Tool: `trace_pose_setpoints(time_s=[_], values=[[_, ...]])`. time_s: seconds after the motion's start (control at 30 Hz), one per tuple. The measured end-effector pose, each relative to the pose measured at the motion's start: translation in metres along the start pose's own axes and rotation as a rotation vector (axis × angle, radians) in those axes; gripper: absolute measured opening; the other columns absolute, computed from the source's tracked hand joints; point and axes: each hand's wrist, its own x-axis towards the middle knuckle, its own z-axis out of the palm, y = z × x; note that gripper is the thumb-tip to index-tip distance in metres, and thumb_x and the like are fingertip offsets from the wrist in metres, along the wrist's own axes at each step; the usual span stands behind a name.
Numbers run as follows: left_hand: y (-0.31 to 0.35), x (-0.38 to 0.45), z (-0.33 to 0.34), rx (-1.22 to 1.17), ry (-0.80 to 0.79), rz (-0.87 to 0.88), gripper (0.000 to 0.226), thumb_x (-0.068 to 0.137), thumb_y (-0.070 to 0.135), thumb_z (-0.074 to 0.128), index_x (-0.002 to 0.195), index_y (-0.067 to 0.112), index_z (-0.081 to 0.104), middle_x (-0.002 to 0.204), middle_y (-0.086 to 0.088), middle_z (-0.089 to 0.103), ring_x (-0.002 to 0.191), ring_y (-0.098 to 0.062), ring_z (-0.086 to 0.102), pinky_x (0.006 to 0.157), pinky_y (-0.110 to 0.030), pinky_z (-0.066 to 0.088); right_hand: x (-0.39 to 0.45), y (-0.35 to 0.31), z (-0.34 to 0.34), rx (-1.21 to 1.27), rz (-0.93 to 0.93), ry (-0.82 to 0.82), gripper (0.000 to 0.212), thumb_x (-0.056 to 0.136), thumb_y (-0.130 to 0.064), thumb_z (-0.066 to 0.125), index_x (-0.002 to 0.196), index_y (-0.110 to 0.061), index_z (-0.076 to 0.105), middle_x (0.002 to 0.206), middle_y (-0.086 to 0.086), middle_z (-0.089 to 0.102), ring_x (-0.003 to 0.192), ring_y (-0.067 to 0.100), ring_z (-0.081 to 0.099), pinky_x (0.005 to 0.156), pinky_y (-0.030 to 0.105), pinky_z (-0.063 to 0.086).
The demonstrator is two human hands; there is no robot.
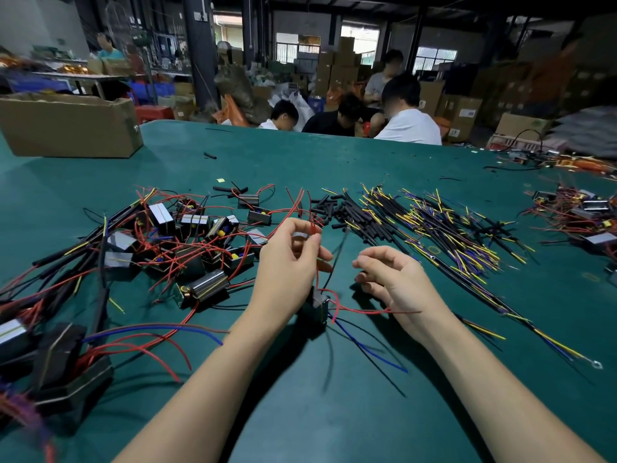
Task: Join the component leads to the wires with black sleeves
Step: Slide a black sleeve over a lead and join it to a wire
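Observation:
My left hand [288,259] pinches the red leads [313,228] of a small black component [315,307] that hangs below it, just above the green table [334,412]. Red and blue leads trail from that component toward me and to the right. A thin black wire [339,252] runs up between my two hands. My right hand [394,279] hovers to the right, palm up, with loosely curled fingers holding nothing. A pile of black-sleeved wires with yellow and blue ends [434,225] lies behind my right hand, and loose short black sleeves [329,208] lie beside it.
A heap of components with red leads [187,242] covers the table to the left. More finished pieces [581,212] lie far right. A cardboard box [66,125] stands at the back left. Several people sit beyond the table's far edge.

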Motion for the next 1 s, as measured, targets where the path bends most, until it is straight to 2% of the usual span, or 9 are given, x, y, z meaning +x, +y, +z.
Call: trace_pose_setpoints(time_s=[0.23,0.33,0.47,0.6,0.7,0.8,0.87,0.93,1.0], values=[[-0.005,-0.001,0.001,0.163,0.001,0.078,0.01,0.096,0.013,0.05,0.09,0.02,0.053,0.065,0.003,0.064,0.059,-0.017,0.067,0.059,-0.025,0.053,-0.001,-0.008,-0.007,0.051,-0.011,-0.098,0.023,0.091,0.0,0.05,0.094,-0.01,0.07,0.089,0.006,0.068,0.066,0.013,0.061,0.061,0.02,0.049],[-0.006,-0.002,0.002,0.177,-0.008,0.105,0.008,0.095,0.013,0.053,0.091,0.019,0.055,0.065,0.002,0.063,0.062,-0.021,0.065,0.067,-0.043,0.057,-0.001,-0.007,-0.003,0.035,-0.038,-0.088,0.013,0.089,-0.016,0.06,0.093,-0.014,0.072,0.087,0.001,0.07,0.067,0.012,0.061,0.064,0.021,0.047],[-0.007,-0.004,0.005,0.219,-0.065,0.149,0.006,0.093,0.016,0.057,0.088,0.019,0.059,0.069,-0.003,0.067,0.064,-0.017,0.065,0.068,-0.041,0.055,-0.002,-0.006,0.003,-0.003,-0.118,-0.093,0.033,0.071,-0.04,0.068,0.096,-0.019,0.073,0.091,-0.004,0.072,0.071,0.008,0.061,0.06,0.018,0.046],[-0.004,-0.006,0.009,0.281,-0.127,0.174,0.007,0.09,0.017,0.062,0.082,0.017,0.063,0.068,-0.003,0.067,0.065,-0.018,0.063,0.071,-0.04,0.052,-0.001,-0.006,0.002,-0.056,-0.233,-0.097,0.007,0.083,-0.022,0.069,0.087,-0.025,0.073,0.084,-0.005,0.071,0.069,0.009,0.062,0.059,0.018,0.045],[-0.003,-0.008,0.01,0.353,-0.088,0.211,0.009,0.087,0.021,0.066,0.079,0.023,0.062,0.074,0.008,0.065,0.076,-0.008,0.06,0.087,-0.045,0.045,0.0,-0.005,-0.001,-0.055,-0.263,-0.06,0.011,0.087,-0.012,0.065,0.083,-0.021,0.069,0.078,-0.002,0.07,0.068,0.011,0.062,0.06,0.019,0.045],[-0.002,-0.008,0.01,0.427,-0.039,0.252,0.013,0.087,0.026,0.067,0.08,0.027,0.055,0.088,0.014,0.063,0.092,0.008,0.052,0.097,-0.034,0.029,-0.001,-0.006,0.002,0.011,-0.264,-0.075,0.01,0.088,-0.006,0.062,0.084,-0.015,0.064,0.074,0.001,0.068,0.065,0.012,0.061,0.059,0.019,0.046],[-0.002,-0.007,0.01,0.363,-0.104,0.241,0.01,0.087,0.02,0.066,0.082,0.02,0.058,0.088,0.01,0.068,0.093,0.006,0.059,0.1,-0.036,0.036,-0.003,-0.006,0.006,0.092,-0.243,-0.089,0.012,0.089,-0.003,0.06,0.083,-0.013,0.062,0.071,0.001,0.068,0.063,0.011,0.061,0.059,0.017,0.048],[-0.001,-0.007,0.011,0.26,-0.18,0.205,0.006,0.087,0.011,0.065,0.084,0.01,0.061,0.081,0.003,0.071,0.081,-0.01,0.068,0.088,-0.04,0.05,-0.004,-0.006,0.007,0.155,-0.207,-0.094,0.013,0.089,0.001,0.059,0.084,-0.011,0.062,0.069,0.001,0.068,0.062,0.01,0.062,0.059,0.017,0.05],[-0.002,-0.006,0.01,0.219,-0.203,0.168,0.004,0.087,0.008,0.065,0.086,0.01,0.061,0.076,0.0,0.071,0.068,-0.015,0.069,0.075,-0.035,0.055,-0.004,-0.007,0.007,0.182,-0.168,-0.084,0.013,0.088,0.003,0.058,0.085,-0.009,0.062,0.068,0.003,0.067,0.061,0.01,0.063,0.059,0.018,0.051]])
